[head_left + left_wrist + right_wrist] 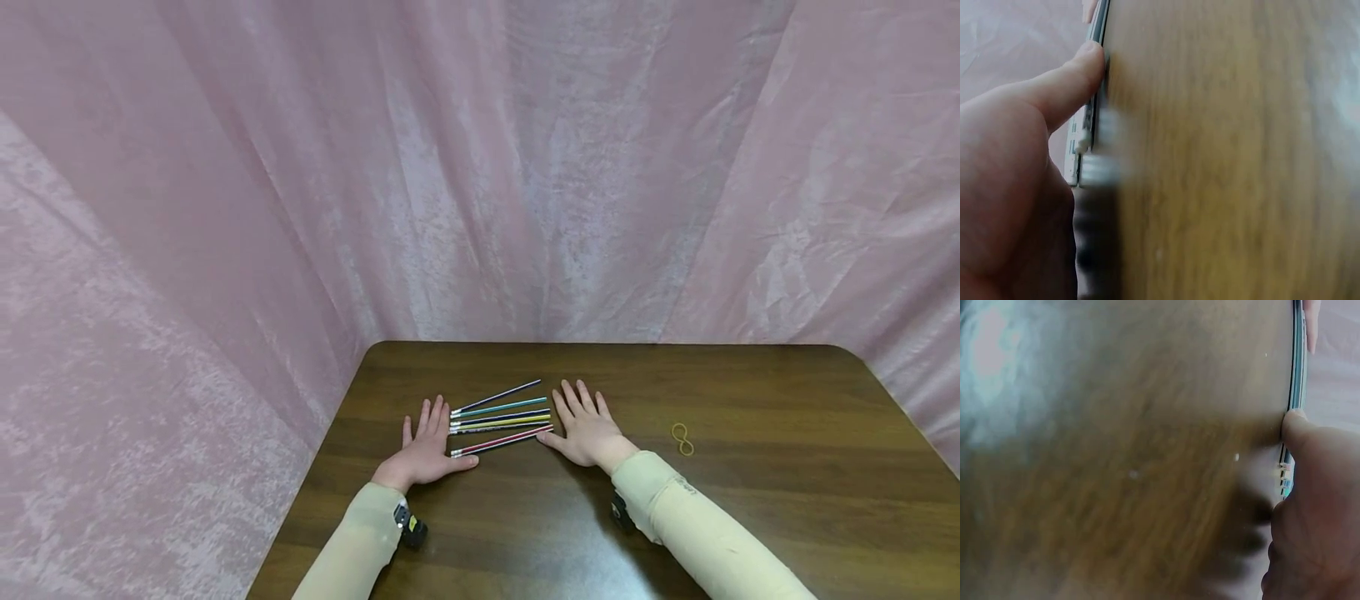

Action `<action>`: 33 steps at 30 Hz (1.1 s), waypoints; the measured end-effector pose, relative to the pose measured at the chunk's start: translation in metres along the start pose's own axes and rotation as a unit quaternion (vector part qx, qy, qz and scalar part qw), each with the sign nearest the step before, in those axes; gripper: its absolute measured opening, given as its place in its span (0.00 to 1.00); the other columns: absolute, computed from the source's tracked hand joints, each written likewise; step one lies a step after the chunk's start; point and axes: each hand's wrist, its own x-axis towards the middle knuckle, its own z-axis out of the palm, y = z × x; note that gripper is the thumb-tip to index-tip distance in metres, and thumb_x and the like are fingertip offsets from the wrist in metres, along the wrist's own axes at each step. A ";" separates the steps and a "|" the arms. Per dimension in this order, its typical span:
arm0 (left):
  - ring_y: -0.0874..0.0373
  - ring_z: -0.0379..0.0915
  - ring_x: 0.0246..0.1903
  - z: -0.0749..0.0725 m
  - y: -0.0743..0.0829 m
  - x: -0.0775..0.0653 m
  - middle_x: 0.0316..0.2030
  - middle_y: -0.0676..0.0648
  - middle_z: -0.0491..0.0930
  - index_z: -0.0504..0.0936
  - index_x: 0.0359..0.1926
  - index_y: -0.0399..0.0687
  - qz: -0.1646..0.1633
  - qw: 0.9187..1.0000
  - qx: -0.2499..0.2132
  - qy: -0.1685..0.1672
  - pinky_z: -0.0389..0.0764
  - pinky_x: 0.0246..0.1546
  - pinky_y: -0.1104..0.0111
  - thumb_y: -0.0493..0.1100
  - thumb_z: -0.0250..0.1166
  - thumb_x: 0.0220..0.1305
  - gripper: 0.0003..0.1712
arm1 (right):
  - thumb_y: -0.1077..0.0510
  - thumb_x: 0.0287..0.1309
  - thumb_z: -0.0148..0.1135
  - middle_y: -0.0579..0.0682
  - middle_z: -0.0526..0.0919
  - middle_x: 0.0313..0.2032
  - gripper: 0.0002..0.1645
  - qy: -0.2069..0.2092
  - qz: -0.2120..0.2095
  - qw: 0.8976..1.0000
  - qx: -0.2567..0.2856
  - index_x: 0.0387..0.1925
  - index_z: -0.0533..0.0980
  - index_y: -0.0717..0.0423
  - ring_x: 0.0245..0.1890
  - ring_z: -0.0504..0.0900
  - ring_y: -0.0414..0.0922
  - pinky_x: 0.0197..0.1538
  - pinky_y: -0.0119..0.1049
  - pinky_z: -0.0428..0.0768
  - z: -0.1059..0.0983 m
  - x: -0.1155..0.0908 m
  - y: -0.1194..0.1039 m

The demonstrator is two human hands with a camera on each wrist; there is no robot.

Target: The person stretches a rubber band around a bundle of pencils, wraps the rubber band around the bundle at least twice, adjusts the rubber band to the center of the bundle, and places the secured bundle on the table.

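Several pencils (501,422) lie side by side on the brown wooden table, fanned slightly, their white-tipped ends to the left. Yellow, teal, dark and red ones show; a red pencil (502,441) is in the nearest group. My left hand (422,457) rests with fingers spread at the white ends, its thumb along the near side. At the other ends my right hand (590,435) is spread too, its thumb tip right at the nearest pencils. In the left wrist view the thumb overlaps the pencils (1074,164); in the right wrist view they run edge-on (1298,369) past the thumb.
A yellow rubber band (683,440), twisted into a figure eight, lies to the right of my right hand. The wooden table (750,517) has rounded far corners, and pink curtains (480,183) hang behind it and at the left.
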 end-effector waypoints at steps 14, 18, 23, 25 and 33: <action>0.39 0.14 0.82 0.009 0.007 0.007 0.85 0.38 0.28 0.38 0.85 0.35 -0.034 0.999 0.002 0.029 0.18 0.72 0.34 0.80 0.51 0.71 0.67 | 0.24 0.75 0.46 0.64 0.40 0.85 0.61 0.022 -0.044 0.997 0.051 0.83 0.48 0.68 0.84 0.33 0.64 0.79 0.64 0.33 -0.004 0.007 0.001; 0.39 0.15 0.83 0.010 0.013 0.009 0.86 0.38 0.28 0.39 0.85 0.36 -0.048 0.998 0.012 0.026 0.20 0.73 0.33 0.79 0.50 0.73 0.65 | 0.25 0.74 0.49 0.65 0.40 0.85 0.61 0.016 -0.044 0.998 0.052 0.83 0.48 0.68 0.84 0.34 0.63 0.80 0.64 0.34 -0.001 0.012 -0.002; 0.39 0.17 0.83 0.010 0.017 0.010 0.86 0.39 0.30 0.40 0.85 0.36 -0.061 0.998 0.016 0.032 0.24 0.74 0.34 0.79 0.51 0.72 0.65 | 0.24 0.74 0.49 0.64 0.40 0.85 0.62 0.017 -0.037 0.998 0.042 0.84 0.46 0.66 0.84 0.35 0.63 0.80 0.63 0.38 0.007 0.017 0.000; 0.39 0.17 0.83 0.012 0.015 0.011 0.86 0.38 0.29 0.40 0.85 0.35 -0.057 0.998 0.007 0.036 0.23 0.74 0.33 0.79 0.51 0.72 0.66 | 0.24 0.74 0.49 0.63 0.39 0.85 0.62 0.014 -0.036 0.998 0.044 0.84 0.45 0.65 0.84 0.34 0.62 0.80 0.63 0.37 0.006 0.017 0.000; 0.39 0.17 0.83 0.011 0.020 0.007 0.86 0.38 0.30 0.40 0.85 0.34 -0.079 0.996 0.011 0.041 0.22 0.74 0.33 0.78 0.51 0.74 0.64 | 0.22 0.73 0.47 0.62 0.36 0.85 0.64 0.004 -0.028 0.999 0.046 0.85 0.44 0.64 0.84 0.31 0.61 0.80 0.63 0.34 0.002 0.013 0.000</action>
